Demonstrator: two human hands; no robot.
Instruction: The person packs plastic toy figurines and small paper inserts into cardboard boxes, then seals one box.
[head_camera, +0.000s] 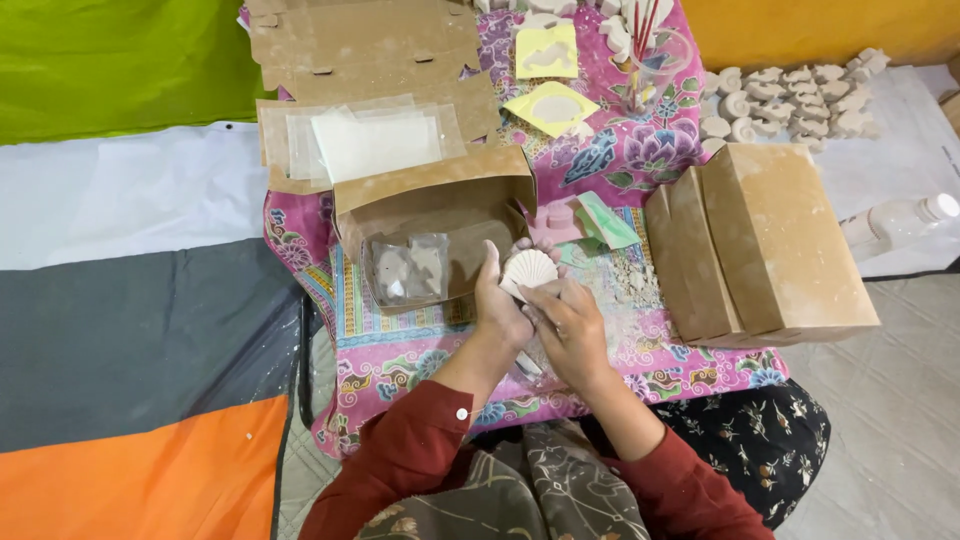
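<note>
A white shell-shaped plaster piece (529, 269) is held upright over the pink patterned cloth (400, 350). My left hand (498, 300) cups it from the left and behind. My right hand (568, 325) presses on its lower right edge, with fingers against the shell. Just left of my hands stands an open brown cardboard box (440, 215) with a clear bag of plaster pieces (408, 268) inside. White powder and crumbs (628, 282) lie on the cloth to the right of my hands.
Closed brown boxes (770, 240) stand at the right. Flat cardboard (370, 45) and clear bags (375, 142) lie at the back left. Several plaster figures (790, 100) sit at the back right, near a cup of sticks (650, 55), yellow moulds (548, 50) and a white bottle (900, 222).
</note>
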